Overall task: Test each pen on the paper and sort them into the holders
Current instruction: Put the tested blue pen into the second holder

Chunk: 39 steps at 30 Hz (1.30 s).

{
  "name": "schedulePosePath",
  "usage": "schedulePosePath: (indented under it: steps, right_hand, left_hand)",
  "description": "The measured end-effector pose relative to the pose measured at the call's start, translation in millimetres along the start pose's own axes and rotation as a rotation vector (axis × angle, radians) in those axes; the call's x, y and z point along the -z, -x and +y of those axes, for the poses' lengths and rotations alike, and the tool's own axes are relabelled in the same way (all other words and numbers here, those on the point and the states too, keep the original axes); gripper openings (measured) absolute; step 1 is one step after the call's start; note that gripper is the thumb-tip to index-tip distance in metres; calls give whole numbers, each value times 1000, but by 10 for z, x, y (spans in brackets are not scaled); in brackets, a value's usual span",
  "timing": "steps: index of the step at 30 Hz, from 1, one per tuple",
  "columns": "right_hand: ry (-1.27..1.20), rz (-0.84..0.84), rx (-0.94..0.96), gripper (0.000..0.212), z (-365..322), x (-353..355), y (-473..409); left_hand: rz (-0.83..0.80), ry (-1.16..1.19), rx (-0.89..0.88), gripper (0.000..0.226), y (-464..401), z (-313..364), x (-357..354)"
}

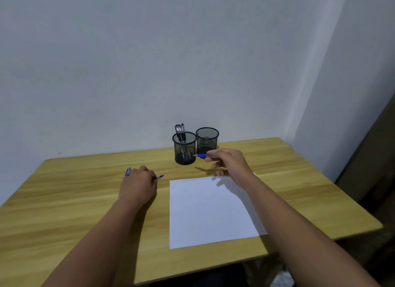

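Two black mesh holders stand at the back of the table. The left holder (184,148) has black pens (180,131) in it; the right holder (207,140) looks empty. My right hand (229,161) pinches a blue pen (202,156) above the table, tip pointing left, in front of the holders. My left hand (139,185) rests on the table and covers blue pens; an end shows at its left (127,171) and another at its right (160,177). A white paper sheet (210,212) lies in front of me, with faint marks near its top edge.
The wooden table (74,201) stands against a pale wall. Its right edge drops off near a dark panel (372,169). The table's near edge runs below the paper.
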State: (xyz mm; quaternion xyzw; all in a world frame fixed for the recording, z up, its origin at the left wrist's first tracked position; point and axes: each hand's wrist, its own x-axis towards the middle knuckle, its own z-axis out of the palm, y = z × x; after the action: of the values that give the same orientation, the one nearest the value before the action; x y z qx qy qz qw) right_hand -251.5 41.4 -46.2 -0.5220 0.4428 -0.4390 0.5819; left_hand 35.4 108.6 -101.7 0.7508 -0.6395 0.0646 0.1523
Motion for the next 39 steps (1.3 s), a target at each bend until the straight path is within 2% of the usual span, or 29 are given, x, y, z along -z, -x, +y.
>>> schedulePosePath:
  steps: [5,12,17,25,33,39]
  right_hand:
    - [104,-30,33,5,183,-54,3]
    - [257,-43,58,17,217,-100,-11]
    - [286,-69,145,5,82,-212,5]
    - [328,-73,203,8,-150,-290,80]
    - [258,-146,162,4,-238,-196,177]
    - [250,-144,155,13,-276,-93,220]
  left_hand:
    - [30,13,-5,19,25,-19,-6]
    - [118,225,-18,13,124,117,219]
    - [136,324,-134,15,11,157,384]
    - [177,359,-231,11,-14,274,636]
    - [105,658,-120,14,-14,423,828]
    - [85,709,-100,14,8,473,888]
